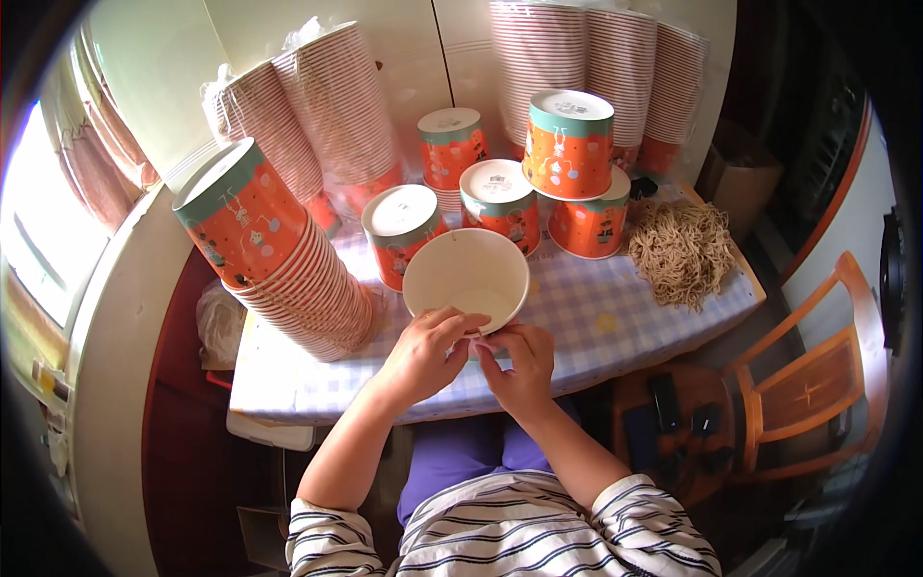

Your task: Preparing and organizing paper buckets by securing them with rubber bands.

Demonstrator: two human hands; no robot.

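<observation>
A paper bucket (467, 274) with a plain white inside stands at the table's near edge, its mouth tilted toward me. Closed over its near rim is my left hand (430, 351), with fingertips reaching inside. My right hand (520, 364) pinches at the same rim with thumb and forefinger, right beside the left fingertips. Whether anything small lies between the fingers cannot be made out. Just behind, upside-down orange and green paper buckets show white bases: one (403, 229) at the left, another (499, 197) in the middle.
A leaning stack of nested buckets (279, 255) stands at the left. Bagged stacks (341, 106) rise at the back. One bucket (568, 144) sits atop another (588, 227). A heap of tan cords (681, 248) lies on the right of the checked tablecloth (615, 313). A wooden chair (808, 375) is at the right.
</observation>
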